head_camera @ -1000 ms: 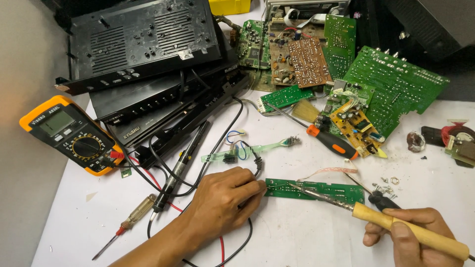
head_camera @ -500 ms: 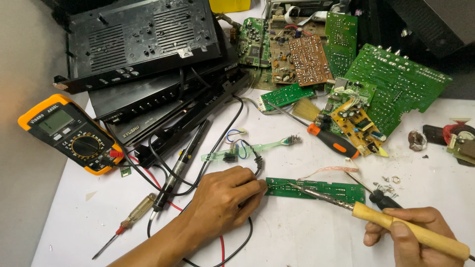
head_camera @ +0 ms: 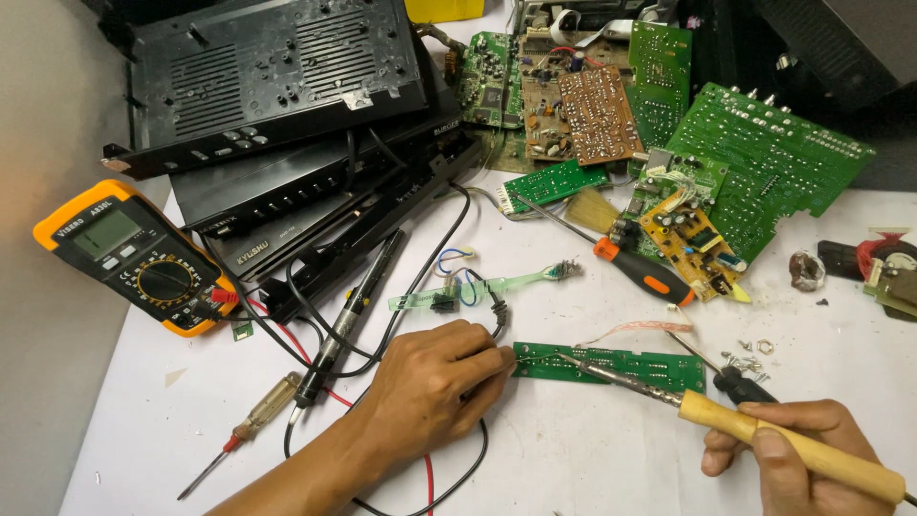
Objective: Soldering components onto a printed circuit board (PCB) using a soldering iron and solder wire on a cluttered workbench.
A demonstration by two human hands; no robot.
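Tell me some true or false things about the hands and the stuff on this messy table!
1. The right hand holds a soldering iron by its wooden handle. True.
2. The iron's tip rests on a long green circuit board. True.
3. The left hand is gripping the orange screwdriver. False: it lies apart, up the table; the left hand rests at the board's end.
4. The yellow multimeter lies to the left of the hands. True.
5. The green toothbrush is inside the black casing. False: it lies on the white tabletop.
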